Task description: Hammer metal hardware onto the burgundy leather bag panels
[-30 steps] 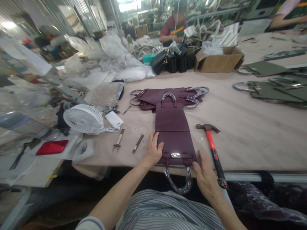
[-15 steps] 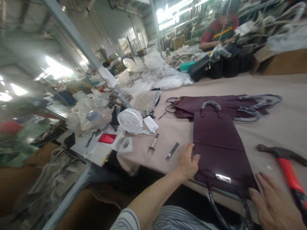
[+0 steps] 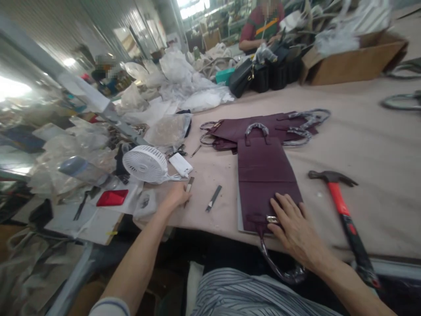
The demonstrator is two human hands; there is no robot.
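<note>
A flat burgundy leather bag panel [image 3: 263, 173] lies on the pink table [image 3: 362, 131], its wrapped handle [image 3: 279, 267] hanging over the near edge. My right hand [image 3: 292, 224] lies flat and open on the panel's near end, beside its metal clasp [image 3: 272, 218]. My left hand [image 3: 176, 195] has reached left and closes on a small metal clipper tool [image 3: 189, 186] near the table edge. A second clipper [image 3: 213, 198] lies between the hands. More burgundy panels [image 3: 263, 125] with wrapped handles are stacked behind.
A red-handled hammer [image 3: 342, 210] lies right of the panel. A white fan [image 3: 144, 164], a white power bank [image 3: 180, 164] and a red phone [image 3: 112, 197] sit left. Plastic bags [image 3: 177, 74], black bags [image 3: 263, 77] and a cardboard box [image 3: 351, 61] stand at the back, where another person [image 3: 259, 26] works.
My left hand left the panel's edge and moved left to the metal clipper. My right hand slid from beside the panel onto it, by the clasp. The camera swung back right.
</note>
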